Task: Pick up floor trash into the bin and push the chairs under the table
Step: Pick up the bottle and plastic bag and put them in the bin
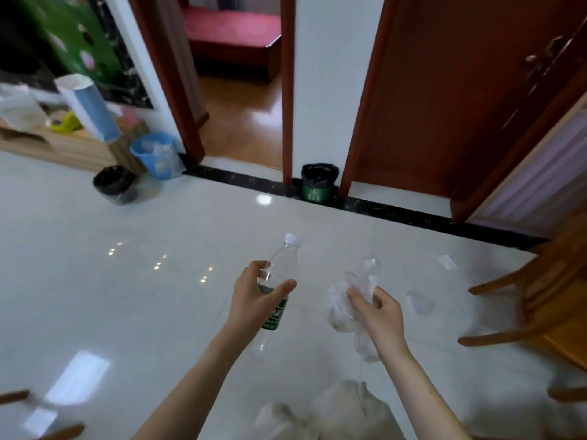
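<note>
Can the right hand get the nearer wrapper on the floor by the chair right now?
Probably not cleanly. The floor between the right hand and the wrapper is bare, but its fingers already grip a crumpled plastic bag, so a grab looks awkward until that is binned.

Brown door (428,90), red couch (232,30), green poster (79,36), blue paper bag (90,109)

Glossy tile floor (133,281) — blue bin (155,155), green bin (319,185), plastic scraps (419,302).
</note>
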